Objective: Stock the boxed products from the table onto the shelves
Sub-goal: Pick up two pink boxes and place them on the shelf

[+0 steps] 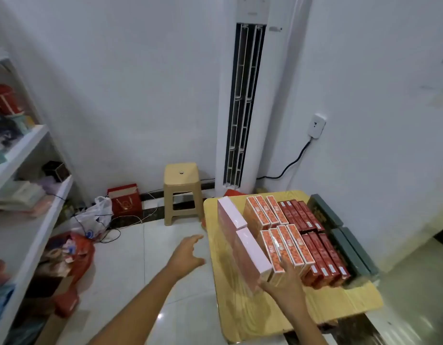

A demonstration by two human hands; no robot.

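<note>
Right hand (286,286), fingers apart, on orange box (274,247) by table's (340,302) near edge; left hand (188,255) spread, empty; I'd pinch its long sides, lift straight.

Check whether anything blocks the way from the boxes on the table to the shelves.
Nothing visible does. Bare floor lies between the table and the shelves; a red bag and a white bag sit low at the shelves' foot.

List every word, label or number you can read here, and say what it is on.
Nothing reads clearly.
Orange boxes: white label, too blurred.
Red boxes: white stickers, too small.
Air conditioner: grey badge, unreadable.
Plastic bag: blue logo, blurred.
</note>
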